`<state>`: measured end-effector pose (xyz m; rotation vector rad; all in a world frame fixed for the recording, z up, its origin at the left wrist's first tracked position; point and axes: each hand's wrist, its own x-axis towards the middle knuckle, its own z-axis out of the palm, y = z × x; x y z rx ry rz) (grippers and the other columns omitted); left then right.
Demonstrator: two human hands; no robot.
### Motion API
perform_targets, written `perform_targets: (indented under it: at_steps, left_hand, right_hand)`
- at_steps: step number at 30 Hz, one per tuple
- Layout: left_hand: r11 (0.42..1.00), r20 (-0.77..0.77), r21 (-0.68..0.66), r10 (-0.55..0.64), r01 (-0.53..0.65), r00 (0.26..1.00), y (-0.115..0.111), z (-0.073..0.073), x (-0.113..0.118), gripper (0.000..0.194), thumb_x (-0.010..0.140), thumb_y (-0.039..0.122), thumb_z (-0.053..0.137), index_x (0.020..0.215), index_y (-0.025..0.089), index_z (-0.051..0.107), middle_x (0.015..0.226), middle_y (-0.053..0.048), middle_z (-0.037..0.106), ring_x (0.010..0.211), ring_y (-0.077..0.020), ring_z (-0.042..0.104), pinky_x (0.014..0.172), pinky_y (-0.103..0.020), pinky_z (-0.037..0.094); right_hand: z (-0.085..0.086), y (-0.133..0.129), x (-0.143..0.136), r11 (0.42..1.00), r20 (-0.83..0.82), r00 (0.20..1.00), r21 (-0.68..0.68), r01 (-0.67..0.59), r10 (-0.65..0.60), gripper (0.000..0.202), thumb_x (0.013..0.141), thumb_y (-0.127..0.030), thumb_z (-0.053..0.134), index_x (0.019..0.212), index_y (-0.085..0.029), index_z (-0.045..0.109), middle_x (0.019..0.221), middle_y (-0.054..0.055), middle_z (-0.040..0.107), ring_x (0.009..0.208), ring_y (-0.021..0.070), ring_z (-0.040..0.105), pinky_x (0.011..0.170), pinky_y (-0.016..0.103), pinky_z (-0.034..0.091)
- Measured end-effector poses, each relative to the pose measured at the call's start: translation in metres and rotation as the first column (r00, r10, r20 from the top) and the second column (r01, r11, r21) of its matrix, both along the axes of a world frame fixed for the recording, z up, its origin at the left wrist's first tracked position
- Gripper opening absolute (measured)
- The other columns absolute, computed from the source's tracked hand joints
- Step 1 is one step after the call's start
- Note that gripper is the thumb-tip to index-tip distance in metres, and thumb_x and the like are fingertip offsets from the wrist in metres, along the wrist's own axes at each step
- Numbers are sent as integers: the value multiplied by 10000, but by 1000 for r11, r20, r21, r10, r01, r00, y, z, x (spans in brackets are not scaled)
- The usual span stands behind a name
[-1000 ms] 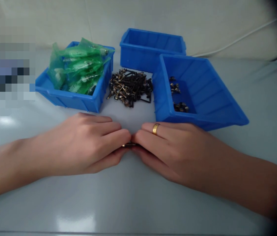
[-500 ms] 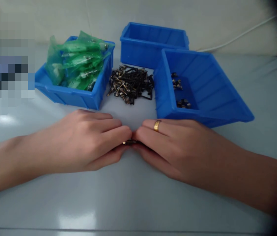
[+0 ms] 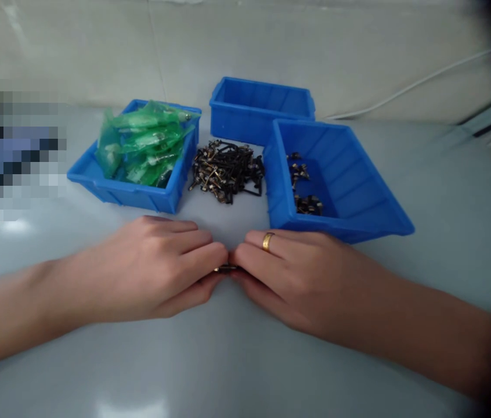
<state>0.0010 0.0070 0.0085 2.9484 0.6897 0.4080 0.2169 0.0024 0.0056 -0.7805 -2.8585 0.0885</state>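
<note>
Left hand [image 3: 167, 268] and right hand [image 3: 300, 273] meet near the centre of the frame, fingertips close together, both pinching one small dark and brass-coloured part [image 3: 227, 268]; the fingers hide most of it. Gold ring [image 3: 267, 241] noted on the right hand. Above, a loose pile of black and brass-coloured pieces [image 3: 228, 171] lies on the grey counter [image 3: 228, 366]. Upper left: blue bin [image 3: 139, 200] holding green plastic bags [image 3: 154, 141]. Right of centre: second blue bin [image 3: 363, 174], small metallic pieces [image 3: 309, 205] inside. Top centre: third blue bin [image 3: 241, 123]. Upper right: white cable [image 3: 385, 108].
</note>
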Motion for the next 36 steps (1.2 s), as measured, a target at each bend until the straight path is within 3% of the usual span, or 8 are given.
perform_targets:
  at_steps: [36]
  left_hand:
    - [999,29,-39,28,-27,999,-2,-1,1,296,977,198,392,740,156,565,651,-7,547,594,-159,501,543,-294,353]
  right_hand:
    - [-5,0,0,1000,-11,1000,15,-19,19,86,859,-103,559,813,-173,541,723,8,569,617,179,541,533,326,360]
